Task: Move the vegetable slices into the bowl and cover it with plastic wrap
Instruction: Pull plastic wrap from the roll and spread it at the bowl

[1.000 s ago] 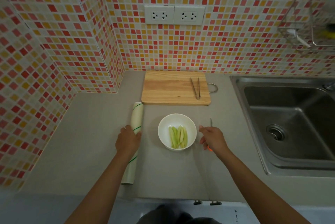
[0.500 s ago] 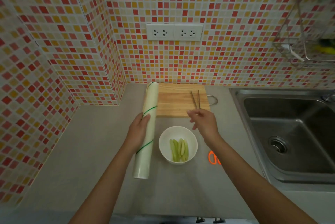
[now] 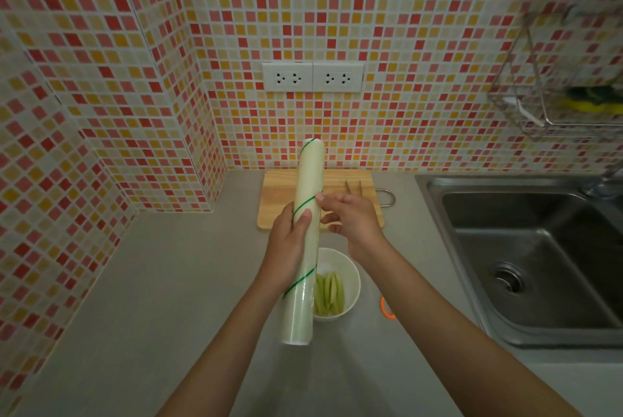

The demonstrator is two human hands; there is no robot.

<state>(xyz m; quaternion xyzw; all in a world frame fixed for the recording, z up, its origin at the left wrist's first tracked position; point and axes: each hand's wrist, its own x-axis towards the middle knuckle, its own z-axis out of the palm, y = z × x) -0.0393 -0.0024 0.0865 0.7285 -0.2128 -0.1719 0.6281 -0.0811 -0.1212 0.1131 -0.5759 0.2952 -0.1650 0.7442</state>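
The left hand (image 3: pixel 290 241) grips a roll of plastic wrap (image 3: pixel 305 241) around its middle, fingers curled behind it and thumb across the front, holding it raised and nearly upright above the table (image 3: pixel 168 281). The right hand (image 3: pixel 354 217) touches the roll's right side with its fingertips (image 3: pixel 320 197); whether they pinch film cannot be told. Below the roll, a white bowl (image 3: pixel 350 275) holding green vegetable slices (image 3: pixel 328 292) stands on the table, near a wooden cutting board (image 3: pixel 276 200) at the back edge, which carries metal tongs (image 3: pixel 353 185). An orange scissor handle (image 3: pixel 386 307) lies right of the bowl, beside the sink (image 3: pixel 539 268).
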